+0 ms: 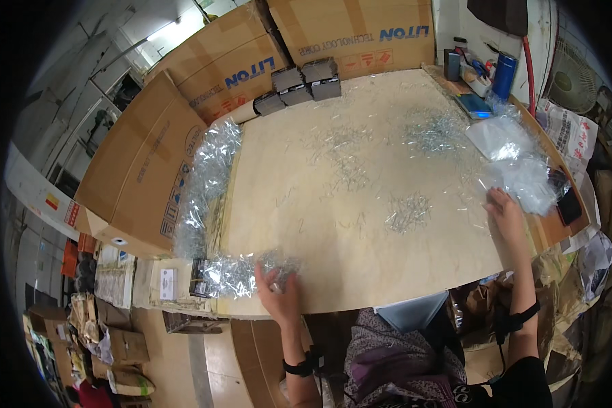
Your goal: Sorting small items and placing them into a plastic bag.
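Note:
At the table's near left edge my left hand (277,292) has its fingers apart, touching the end of a row of clear plastic bags (234,275) filled with shiny thin metal pieces. My right hand (508,214) is at the right side of the table, its fingers bent together on the edge of a clear plastic bag (488,178) beside the stack of flat bags (523,183). Fine detail at its fingertips is hard to make out. Between the hands lies a small heap of thin metal pieces (409,212), with more loose pieces (347,166) scattered behind it.
More filled bags (211,163) line the left side beside a large cardboard box (143,163). Dark grey small blocks (306,81) stand at the back. A digital scale (474,106) and blue can (504,76) stand at the far right. A grey-blue tray (412,313) sits against my lap.

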A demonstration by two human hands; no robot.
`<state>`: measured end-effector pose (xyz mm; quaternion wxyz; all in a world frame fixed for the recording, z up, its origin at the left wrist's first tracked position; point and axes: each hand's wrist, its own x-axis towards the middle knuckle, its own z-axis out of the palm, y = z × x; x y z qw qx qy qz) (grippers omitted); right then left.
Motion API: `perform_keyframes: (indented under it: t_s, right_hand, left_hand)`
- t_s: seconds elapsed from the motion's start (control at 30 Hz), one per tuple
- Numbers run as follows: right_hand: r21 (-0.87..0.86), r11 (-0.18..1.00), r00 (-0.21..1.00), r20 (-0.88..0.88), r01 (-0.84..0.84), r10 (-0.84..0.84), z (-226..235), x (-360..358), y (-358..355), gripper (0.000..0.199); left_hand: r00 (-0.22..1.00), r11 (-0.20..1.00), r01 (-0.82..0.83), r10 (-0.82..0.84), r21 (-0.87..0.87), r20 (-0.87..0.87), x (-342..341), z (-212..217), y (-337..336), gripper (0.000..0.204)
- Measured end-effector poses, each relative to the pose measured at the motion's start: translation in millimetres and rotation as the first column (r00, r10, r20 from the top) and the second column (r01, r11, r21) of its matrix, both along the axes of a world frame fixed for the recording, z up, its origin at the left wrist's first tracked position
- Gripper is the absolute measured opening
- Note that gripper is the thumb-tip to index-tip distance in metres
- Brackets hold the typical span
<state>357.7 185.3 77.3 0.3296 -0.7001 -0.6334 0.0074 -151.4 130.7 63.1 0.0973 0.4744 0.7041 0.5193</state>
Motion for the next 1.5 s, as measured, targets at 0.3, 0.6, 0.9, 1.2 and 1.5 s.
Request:
perform_keyframes:
  t_s: [0.3,0.6,0.9,1.2,1.5]
  right_hand:
    - [0.178,0.972,0.987,0.009,0.155,-0.159,-10,1,1,0.015]
    - [0.36,0.922,0.936,0.252,0.146,-0.247,-5,3,-8,0.015]
    - [0.132,0.99,0.98,0.186,0.042,-0.066,-12,0,-16,0.013]
    - [0.358,0.791,0.848,0.398,-0.495,0.35,39,-92,-92,0.025]
    - [0.265,0.929,0.901,-0.28,-0.259,0.332,19,-160,-150,0.018]
  left_hand:
    - [0.869,0.972,-0.23,0.23,0.054,-0.438,10,18,4,0.087]
    - [0.897,0.917,0.383,-0.339,0.115,-0.284,95,20,-60,0.033]
    - [0.77,0.749,0.638,-0.615,0.178,-0.172,154,15,-76,0.021]
    - [0.367,0.556,0.806,-0.738,0.202,0.567,173,25,-83,0.044]
    - [0.334,0.565,0.821,-0.594,0.084,0.732,172,7,-88,0.031]
